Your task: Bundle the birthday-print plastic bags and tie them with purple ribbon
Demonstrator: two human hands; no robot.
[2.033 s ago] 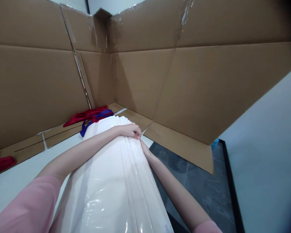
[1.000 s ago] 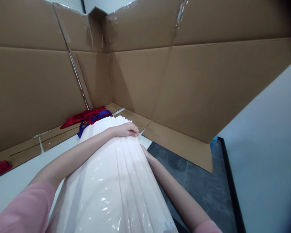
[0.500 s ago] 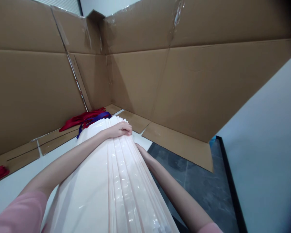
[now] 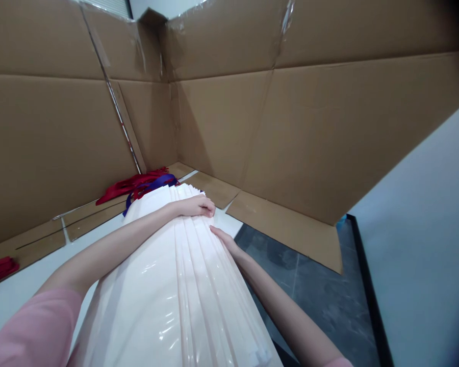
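A thick stack of long, glossy white sheets (image 4: pixel 149 285) fans out from the bottom of the view toward the middle. Across its far end lies my left hand (image 4: pixel 199 205), its fingers curled over the sheet edges and gripping them. My right hand (image 4: pixel 227 241) is against the stack's right side, just nearer than the left one; its thumb lies along the edges while the other fingers are hidden behind the sheets. Past the far end of the stack are red ribbons (image 4: pixel 128 187) and a blue ribbon (image 4: pixel 161 181).
Tall cardboard walls (image 4: pixel 222 117) meet in a corner ahead, with cardboard flaps (image 4: pixel 283 224) along their foot. Another red bundle (image 4: pixel 0 270) lies at the far left on the white table (image 4: pixel 42 283). Dark floor tiles (image 4: pixel 313 295) show at the right.
Both hands stay at the stack. The left hand has shifted slightly right, and more of the right hand and its thumb now shows on the side of the sheets.
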